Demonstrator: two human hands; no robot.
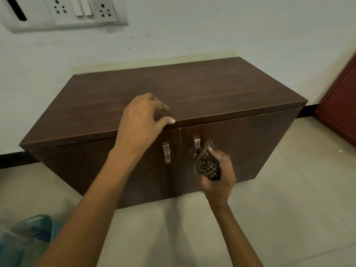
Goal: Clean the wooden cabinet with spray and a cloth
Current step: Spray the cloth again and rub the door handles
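Observation:
A low dark wooden cabinet [202, 87] with two doors stands against the wall. Each door has a metal handle near the centre seam: the left handle [166, 152] and the right handle [196, 146]. My left hand [143, 120] hovers over the front edge of the cabinet top, fingers loosely spread, holding nothing. My right hand [219, 176] grips a bunched brown checked cloth [208, 163] against the right door, just beside the right handle. No spray bottle is clearly visible.
A teal plastic container [28, 234] with blurred contents sits on the tiled floor at the lower left. A reddish-brown door or panel [341, 105] stands to the right. A switch and socket plate [65, 10] is on the wall above.

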